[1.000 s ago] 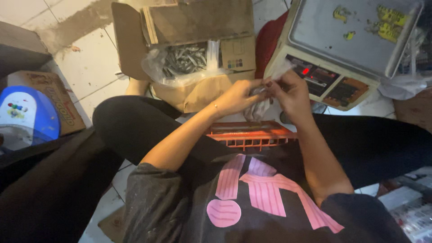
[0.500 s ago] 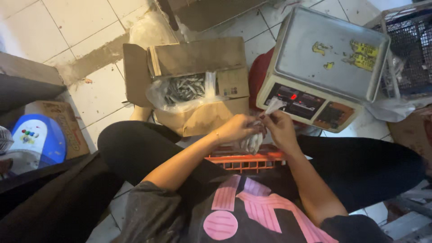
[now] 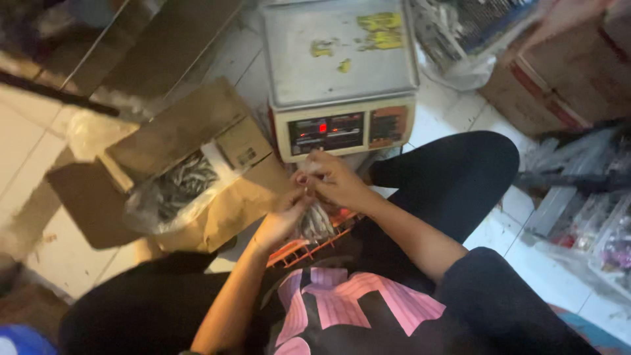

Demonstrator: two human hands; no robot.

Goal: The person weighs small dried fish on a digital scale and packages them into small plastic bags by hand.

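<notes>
Both hands have drifted left; left hand point(image 3: 284, 213) and right hand point(image 3: 336, 183) pinch one small clear bag point(image 3: 317, 220), fingers closed, before one scale point(image 3: 342, 75)

In front of my knees a weighing scale point(image 3: 342, 79) sits on the white floor tiles point(image 3: 26, 138), its steel pan spotted with yellow sticker scraps. To my left an open cardboard box point(image 3: 197, 171) holds a plastic liner full of small grey metal pieces. To my right lie clear packets point(image 3: 585, 217) and another cardboard box point(image 3: 565, 85).
</notes>
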